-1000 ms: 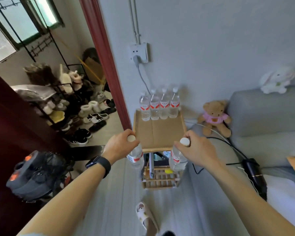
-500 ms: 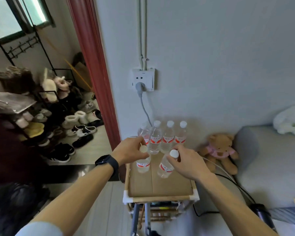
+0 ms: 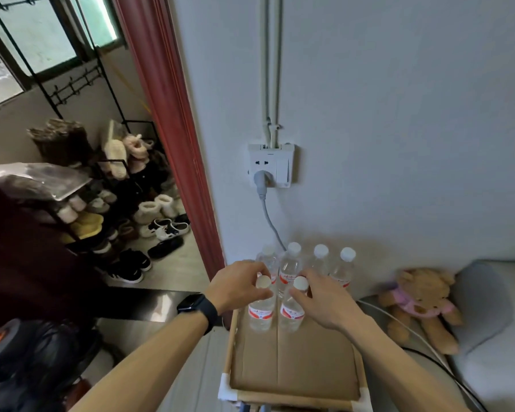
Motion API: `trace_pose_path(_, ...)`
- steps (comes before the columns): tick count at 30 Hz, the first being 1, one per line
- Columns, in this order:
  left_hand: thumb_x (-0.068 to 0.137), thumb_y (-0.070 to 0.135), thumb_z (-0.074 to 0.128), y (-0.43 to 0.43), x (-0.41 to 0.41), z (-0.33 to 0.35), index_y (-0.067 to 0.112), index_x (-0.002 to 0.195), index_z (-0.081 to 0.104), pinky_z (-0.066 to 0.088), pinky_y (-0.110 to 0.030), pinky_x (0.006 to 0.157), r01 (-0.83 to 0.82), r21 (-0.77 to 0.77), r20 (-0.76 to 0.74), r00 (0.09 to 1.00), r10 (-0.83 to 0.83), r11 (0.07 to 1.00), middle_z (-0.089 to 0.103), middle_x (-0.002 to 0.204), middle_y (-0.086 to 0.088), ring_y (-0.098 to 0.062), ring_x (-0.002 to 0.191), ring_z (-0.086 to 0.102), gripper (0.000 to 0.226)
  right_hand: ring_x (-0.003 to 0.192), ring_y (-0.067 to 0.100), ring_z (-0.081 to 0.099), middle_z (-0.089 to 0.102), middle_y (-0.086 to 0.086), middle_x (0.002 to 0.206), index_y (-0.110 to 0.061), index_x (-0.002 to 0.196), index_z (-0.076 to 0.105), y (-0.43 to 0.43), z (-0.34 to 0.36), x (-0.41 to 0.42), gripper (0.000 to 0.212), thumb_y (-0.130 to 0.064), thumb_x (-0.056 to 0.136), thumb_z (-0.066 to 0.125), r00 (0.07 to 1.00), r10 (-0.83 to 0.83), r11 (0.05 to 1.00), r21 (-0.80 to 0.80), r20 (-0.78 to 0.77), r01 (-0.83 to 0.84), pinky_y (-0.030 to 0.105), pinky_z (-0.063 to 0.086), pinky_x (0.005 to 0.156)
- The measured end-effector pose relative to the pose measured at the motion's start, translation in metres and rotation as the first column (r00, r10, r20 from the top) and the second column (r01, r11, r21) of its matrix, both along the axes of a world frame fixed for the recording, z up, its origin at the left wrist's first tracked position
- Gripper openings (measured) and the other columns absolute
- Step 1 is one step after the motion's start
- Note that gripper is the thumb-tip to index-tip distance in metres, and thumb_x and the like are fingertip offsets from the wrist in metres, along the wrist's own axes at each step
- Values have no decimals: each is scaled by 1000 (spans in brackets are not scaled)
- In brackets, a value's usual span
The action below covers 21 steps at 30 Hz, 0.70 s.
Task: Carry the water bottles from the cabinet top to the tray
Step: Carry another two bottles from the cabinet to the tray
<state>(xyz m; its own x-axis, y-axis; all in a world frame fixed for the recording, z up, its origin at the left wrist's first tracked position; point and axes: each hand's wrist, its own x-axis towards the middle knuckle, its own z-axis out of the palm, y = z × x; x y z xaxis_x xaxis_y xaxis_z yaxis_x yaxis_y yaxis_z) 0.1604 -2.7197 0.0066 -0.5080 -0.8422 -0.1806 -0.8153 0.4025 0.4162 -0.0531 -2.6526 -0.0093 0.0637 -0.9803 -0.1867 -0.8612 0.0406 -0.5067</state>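
Two bottles (image 3: 260,307) are being gripped, one per closed hand (image 3: 235,285), on the tray (image 3: 295,361); careless release risks toppling neighbours (image 3: 318,263).

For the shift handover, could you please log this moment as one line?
left hand: holds clear plastic water bottle | right hand: holds second bottle | both upright on cardboard-lined tray | back row: four bottles

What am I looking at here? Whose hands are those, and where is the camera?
The camera sits on a person's head, looking down, so you see their own arms. The left hand, with a watch, and the right hand each grip a water bottle near its cap: the left bottle and the right bottle. Both stand upright on a cardboard-lined tray. Four more bottles line the wall behind. A teddy bear sits to the right.
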Motion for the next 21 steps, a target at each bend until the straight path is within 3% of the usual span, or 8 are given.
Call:
trace_pose_path(9,80,53,69,-6,-6,-7,37,111,60,51,-29,77,-112,50,-76,990,115,992,54,92,15,-3,82,54,37,72,9,53,53,-13,78,-34,101,45,-20,0,-5,18,-50,95,48,997,60,998,1,39,-60,29,40,61)
trace_pose_path(12,79,52,70,3,-6,-17,37,112,56,52,-30,79,-165,92,-172,969,179,982,54,94,16,2,83,54,38,84,15,58,59,-11,95,-41,110,49,-20,-3,-5,27,-60,91,45,999,5,1000,-16,50,-4,35,49,72)
trace_pose_path(14,74,57,73,10,-4,-26,37,115,49,52,-29,75,-242,145,-229,935,270,960,55,94,15,-1,83,57,52,92,13,56,53,-11,106,-46,114,50,-15,-7,-1,32,-65,88,49,994,-70,997,-30,81,72,28,44,77)
trace_pose_path(16,67,61,77,20,-2,-38,37,118,39,49,-25,70,-333,219,-274,881,385,917,54,96,14,-3,84,57,68,91,5,52,49,-15,109,-43,115,52,-5,-18,3,38,-63,84,61,965,-174,983,-24,195,182,11,35,73)
trace_pose_path(17,65,60,80,24,-2,-45,37,118,35,49,-23,69,-367,253,-291,853,432,895,53,99,14,-4,85,58,74,90,1,53,50,-17,110,-40,116,52,1,-26,4,46,-64,79,66,934,-224,970,-25,277,240,10,38,74)
trace_pose_path(21,55,57,87,33,0,-72,36,122,28,53,-25,81,-393,420,-305,788,535,818,49,116,8,-8,99,58,92,96,0,57,58,-20,112,-39,121,52,15,-62,6,66,-64,66,80,799,-324,933,30,507,359,26,52,77)
